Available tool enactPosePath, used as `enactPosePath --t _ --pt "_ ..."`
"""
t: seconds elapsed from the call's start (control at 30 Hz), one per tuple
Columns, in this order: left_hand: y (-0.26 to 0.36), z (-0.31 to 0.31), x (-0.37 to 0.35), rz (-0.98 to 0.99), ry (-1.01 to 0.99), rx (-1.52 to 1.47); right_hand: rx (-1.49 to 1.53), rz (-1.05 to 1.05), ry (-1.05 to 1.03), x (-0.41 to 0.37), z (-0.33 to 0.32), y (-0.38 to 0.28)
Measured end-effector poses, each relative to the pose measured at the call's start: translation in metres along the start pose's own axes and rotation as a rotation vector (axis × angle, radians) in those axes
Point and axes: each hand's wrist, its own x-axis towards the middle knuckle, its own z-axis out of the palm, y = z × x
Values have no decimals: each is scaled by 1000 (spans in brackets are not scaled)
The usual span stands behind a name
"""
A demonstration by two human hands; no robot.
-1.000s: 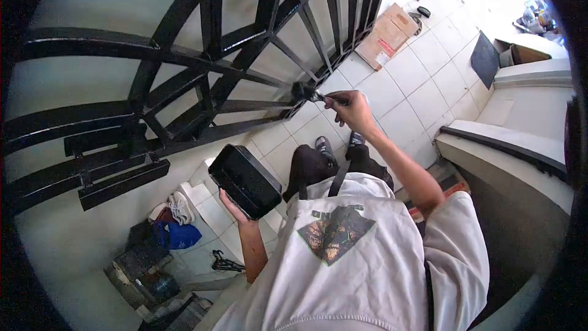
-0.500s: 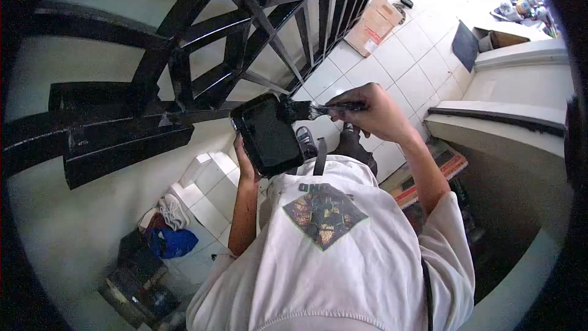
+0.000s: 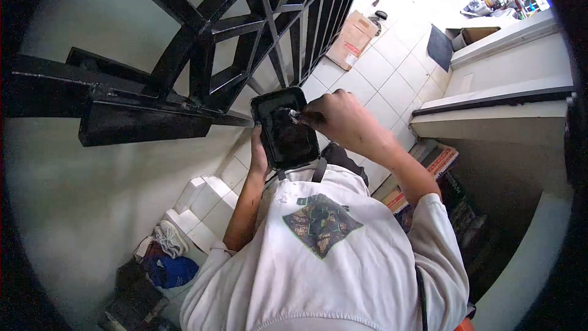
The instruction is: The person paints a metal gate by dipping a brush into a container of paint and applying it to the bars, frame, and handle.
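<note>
My left hand [image 3: 260,152] grips the left side of a black rectangular paint tray [image 3: 294,150], held in front of my waist. Dark, glossy paint coats its inside. My right hand [image 3: 343,119] is closed round a paintbrush [image 3: 294,116], whose handle is mostly hidden by the fingers. The brush's paint-smeared metal band shows over the tray, while its dark bristles blend into the black there. Dark smears mark my right fingers. Just left of the tray stands a black metal grille [image 3: 202,73] with shiny bars.
A flattened cardboard box [image 3: 353,40] lies on the white tiled floor [image 3: 392,64] ahead. White shoes [image 3: 171,238] and a blue cloth or bag [image 3: 173,271] sit at lower left. On the right is a white ledge [image 3: 496,107] with boxes [image 3: 438,162] under it.
My right hand has brought the brush from the tray's far right edge in over its middle, tilting it down. The tray has shifted slightly right, and the view has turned a little.
</note>
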Motion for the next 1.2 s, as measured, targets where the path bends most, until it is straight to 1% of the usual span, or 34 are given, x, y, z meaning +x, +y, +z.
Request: enactPosePath --t 0.07,0.13,0.2,0.23,0.3,0.4,0.47,0.53,0.57,0.63,0.7,0.8,0.87,0.93,1.0,1.07,1.13,1.2 --pt "0 7 -1 16 -7 -1 -20 7 -13 0 -2 -2" --pt "0 13 -1 30 -8 -2 -33 -8 24 1 -1 -3" --pt "-3 16 -4 12 -67 -11 -41 -7 5 1 -3 -2" --pt "-6 17 -3 15 -54 -19 -49 -8 -6 2 -3 -1" --pt "-14 18 1 60 -80 -7 -67 -39 -17 4 -1 6" --pt "-27 25 3 60 1 -36 -73 -91 -32 6 -10 14" --pt "-37 32 6 100 49 -8 -62 -111 -47 7 -17 26" --pt "-44 46 10 135 88 20 21 -173 -10 6 -22 43" --pt "-47 56 10 138 104 -20 18 -183 -16 4 -29 50" --pt "-59 70 16 147 124 -64 9 -182 -33 -1 -43 64" --pt "-69 84 23 198 77 -107 35 -173 -45 -10 -57 82" --pt "-74 123 27 171 122 -158 65 -142 -72 -19 -76 109" --pt "-92 130 36 180 157 -156 65 -131 -89 -25 -83 125" --pt "-99 143 44 195 192 -153 130 -173 -48 -27 -85 142" --pt "-105 161 50 237 206 -96 115 -188 -35 -27 -89 155" --pt "-113 169 56 255 230 -76 101 -201 -27 -27 -94 163" --pt "-121 173 59 270 257 -56 112 -159 -53 -27 -101 167" --pt "-128 172 60 224 308 -114 109 -182 -41 -24 -98 173"
